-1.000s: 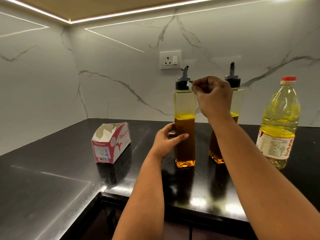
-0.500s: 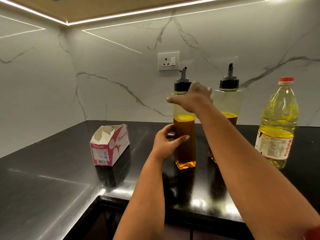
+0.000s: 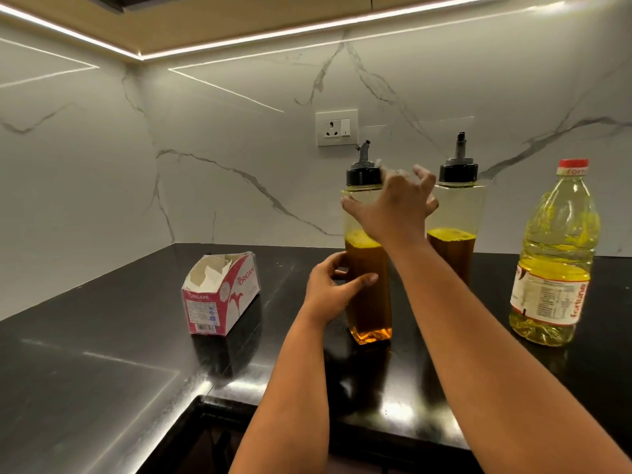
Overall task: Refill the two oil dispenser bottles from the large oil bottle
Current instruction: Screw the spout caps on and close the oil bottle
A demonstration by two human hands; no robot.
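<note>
Two tall clear dispenser bottles with black spout caps stand on the black counter, each about half full of amber oil. My left hand (image 3: 333, 287) grips the lower body of the left dispenser (image 3: 371, 313). My right hand (image 3: 393, 203) is spread at that bottle's shoulder just below its black cap (image 3: 363, 174), fingers apart and blurred. The right dispenser (image 3: 456, 213) stands behind my right hand. The large yellow oil bottle (image 3: 554, 265) with a red cap stands at the far right, untouched.
An opened red and white cardboard box (image 3: 220, 295) lies left of the bottles. A wall socket (image 3: 337, 128) sits on the marble backsplash behind them. The counter's front edge (image 3: 307, 405) runs below my forearms.
My right hand dropped from a pinch near the left dispenser's cap to its shoulder, and its fingers have now spread. My left hand kept its hold on the bottle's body.
</note>
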